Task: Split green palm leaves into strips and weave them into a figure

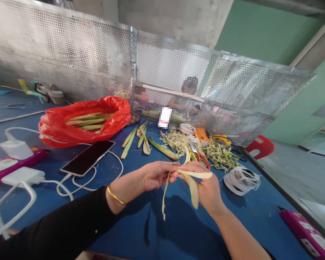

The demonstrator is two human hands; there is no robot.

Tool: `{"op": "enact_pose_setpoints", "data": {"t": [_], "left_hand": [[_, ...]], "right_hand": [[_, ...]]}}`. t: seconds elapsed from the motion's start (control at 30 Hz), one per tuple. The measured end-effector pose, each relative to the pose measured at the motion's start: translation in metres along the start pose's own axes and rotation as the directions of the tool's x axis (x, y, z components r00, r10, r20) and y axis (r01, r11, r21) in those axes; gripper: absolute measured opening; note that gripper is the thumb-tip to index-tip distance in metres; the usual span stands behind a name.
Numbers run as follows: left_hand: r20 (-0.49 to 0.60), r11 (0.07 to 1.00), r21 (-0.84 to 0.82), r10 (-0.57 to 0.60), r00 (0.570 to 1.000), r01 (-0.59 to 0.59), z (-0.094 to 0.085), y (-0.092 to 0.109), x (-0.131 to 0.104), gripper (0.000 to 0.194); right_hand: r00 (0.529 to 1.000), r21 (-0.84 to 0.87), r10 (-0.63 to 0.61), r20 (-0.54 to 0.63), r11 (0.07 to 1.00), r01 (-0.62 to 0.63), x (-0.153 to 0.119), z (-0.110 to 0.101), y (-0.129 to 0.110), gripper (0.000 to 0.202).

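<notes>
Pale green leaf strips (193, 191) are pinched between my two hands, which meet over the middle of the blue table. My left hand (158, 176) grips them at the crossing point, and a thin curled strip hangs below its fingertips. My right hand (203, 184) has its fingers closed on the same strips; one lies across its back and a wider one droops beneath. Just beyond my right hand are scissors with red handles (203, 160), beside a heap of shredded leaf pieces (219, 153). Several whole leaves (129, 142) lie further back on the table.
A red plastic bag (54, 126) of long leaves stands back left, with a phone (88, 158), white cables and a purple power strip (18, 164) nearby. A spool of white cord (239, 180) sits right. A perforated metal screen (168, 65) stands behind; people are beyond it.
</notes>
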State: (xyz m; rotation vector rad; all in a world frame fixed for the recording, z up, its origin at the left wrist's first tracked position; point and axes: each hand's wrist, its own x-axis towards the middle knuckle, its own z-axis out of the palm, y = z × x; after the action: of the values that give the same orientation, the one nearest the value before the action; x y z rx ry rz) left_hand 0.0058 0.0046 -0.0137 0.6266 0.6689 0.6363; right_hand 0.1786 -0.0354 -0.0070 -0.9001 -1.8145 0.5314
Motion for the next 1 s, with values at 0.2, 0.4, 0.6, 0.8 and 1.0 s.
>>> {"op": "enact_pose_setpoints", "data": {"t": [0.2,0.4,0.6,0.8,1.0], "left_hand": [[-0.012,0.997,-0.037,-0.068,0.998,0.067,0.0,0.003,-0.002,0.015],[-0.09,0.999,-0.009,-0.032,0.995,0.031,0.004,-0.001,-0.003,0.014],[-0.26,0.993,0.077,0.111,0.959,-0.094,0.003,-0.009,-0.001,0.022],[-0.406,0.959,0.214,0.259,0.877,-0.184,0.013,-0.004,-0.008,0.023],[-0.402,0.891,0.371,0.407,0.82,-0.261,0.017,-0.008,-0.016,0.022]], "right_hand": [[0.99,0.136,0.138,0.042,0.98,-0.142,-0.001,-0.005,0.003,0.01],[0.983,0.175,0.182,0.016,0.968,-0.182,0.002,0.0,0.01,0.009],[0.994,0.078,0.064,-0.091,0.995,-0.057,0.006,-0.002,0.008,0.008],[0.995,0.117,0.099,0.011,0.988,-0.099,0.006,-0.007,-0.003,0.012],[0.952,0.102,0.306,0.032,0.946,-0.307,0.001,0.001,-0.012,0.025]]}}
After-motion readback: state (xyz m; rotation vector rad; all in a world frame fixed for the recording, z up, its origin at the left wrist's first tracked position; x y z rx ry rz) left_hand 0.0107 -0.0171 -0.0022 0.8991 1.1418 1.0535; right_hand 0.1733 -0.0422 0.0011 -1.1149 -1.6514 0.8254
